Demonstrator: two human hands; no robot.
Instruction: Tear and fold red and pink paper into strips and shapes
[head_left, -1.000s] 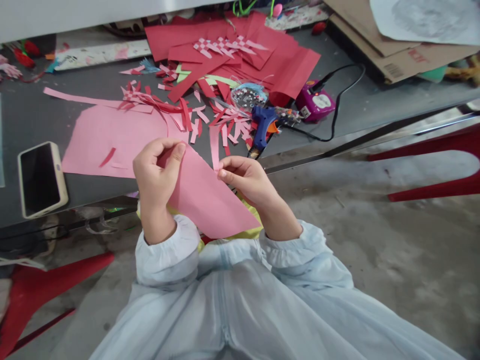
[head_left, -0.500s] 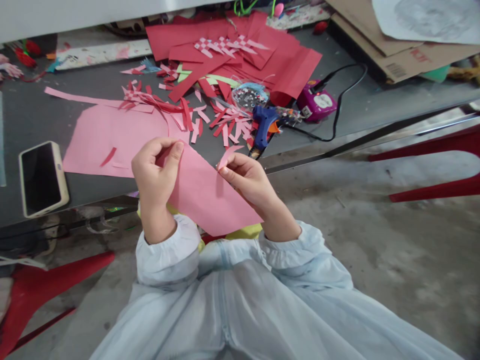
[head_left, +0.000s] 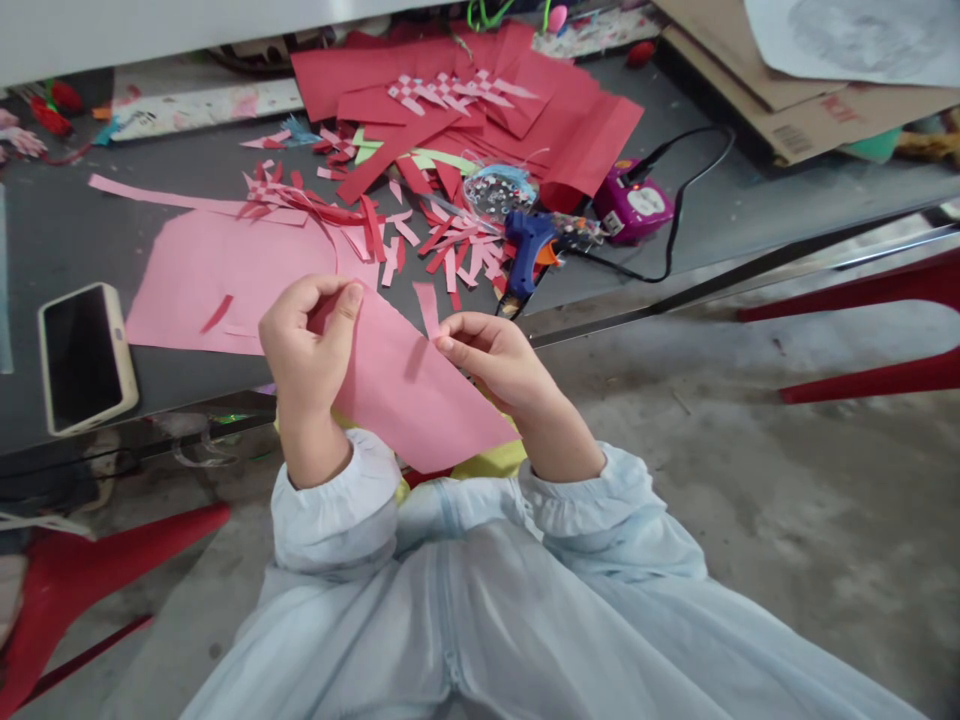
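My left hand (head_left: 311, 345) is closed on the upper left edge of a pink sheet of paper (head_left: 420, 400), thumb on top. The sheet slants down to the right above my lap. Between thumb and fingertips my right hand (head_left: 495, 360) pinches a narrow pink paper strip (head_left: 426, 305) at the sheet's upper edge. The strip's free end points up and away from me. Whether it is still joined to the sheet I cannot tell. Beyond my hands lies a heap of red and pink paper scraps (head_left: 469, 245).
A blue glue gun (head_left: 529, 245) lies near the table's front edge, by a purple box (head_left: 634, 205) with a black cable. On the left are a phone (head_left: 82, 355) and another pink sheet (head_left: 225, 265). Red paper sheets (head_left: 592, 125) and cardboard (head_left: 780, 125) lie farther back.
The strip in my right hand swung over to the right and curled, then came back to point up and left. My left hand shifted slightly left with the sheet.
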